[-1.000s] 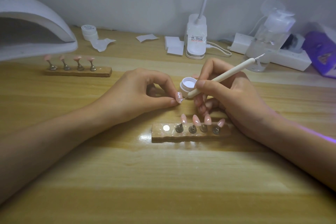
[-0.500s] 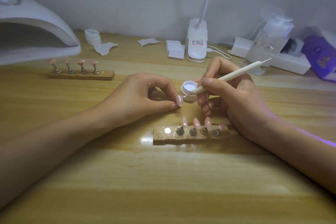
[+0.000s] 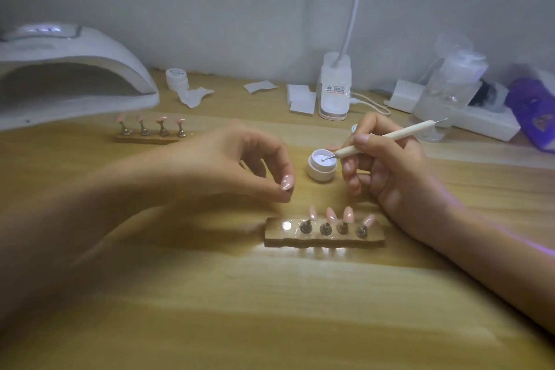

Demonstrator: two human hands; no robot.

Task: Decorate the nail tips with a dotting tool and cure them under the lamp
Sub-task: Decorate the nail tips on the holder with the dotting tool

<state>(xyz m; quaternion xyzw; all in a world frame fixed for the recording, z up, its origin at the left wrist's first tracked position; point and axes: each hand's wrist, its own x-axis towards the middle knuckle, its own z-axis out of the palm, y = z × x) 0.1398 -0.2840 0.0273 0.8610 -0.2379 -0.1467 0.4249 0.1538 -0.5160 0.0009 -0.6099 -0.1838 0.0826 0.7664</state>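
Note:
My left hand (image 3: 240,165) pinches a pink nail tip (image 3: 286,182) on its small stand, just above the near wooden holder (image 3: 324,238). That holder carries several pink tips on metal pegs and shows one bare magnet spot at its left end. My right hand (image 3: 387,171) grips a cream dotting tool (image 3: 387,138) like a pen. The tool's lower metal end dips into an open white gel pot (image 3: 321,167) between my hands. The white curing lamp (image 3: 66,75) stands at the far left.
A second wooden holder (image 3: 150,132) with several pink tips sits in front of the lamp. Along the back wall are a small white jar (image 3: 177,79), paper wipes (image 3: 300,99), a desk-lamp base (image 3: 335,87), a pump bottle (image 3: 450,90), a power strip (image 3: 480,122) and a purple pack (image 3: 534,114).
My right hand has swung the dotting tool off the held nail tip and into the gel pot. My left hand has drifted slightly left, still holding the tip.

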